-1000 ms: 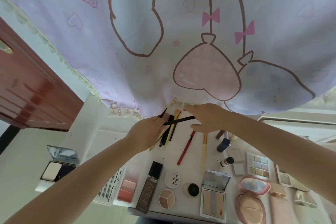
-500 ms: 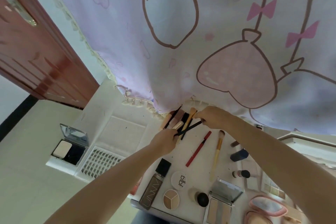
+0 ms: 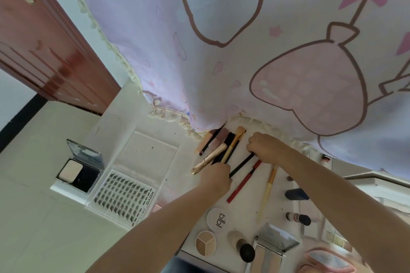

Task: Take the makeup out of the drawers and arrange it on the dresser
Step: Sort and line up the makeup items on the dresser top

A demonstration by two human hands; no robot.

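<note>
black pencil (image 3: 241,165) near the dresser (image 3: 142,153) back edge, pinched by right hand (image 3: 267,147), left hand (image 3: 216,176) gripping its lower end; lay it parallel beside the red pencil (image 3: 244,182).

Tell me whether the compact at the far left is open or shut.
Open: the compact has its mirrored lid raised, with the pale powder pan showing.

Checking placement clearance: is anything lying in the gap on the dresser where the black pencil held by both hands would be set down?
Nothing visible. The black pencil, held by the right hand and left hand, sits over bare dresser top between the brush cluster and the red pencil.
</note>
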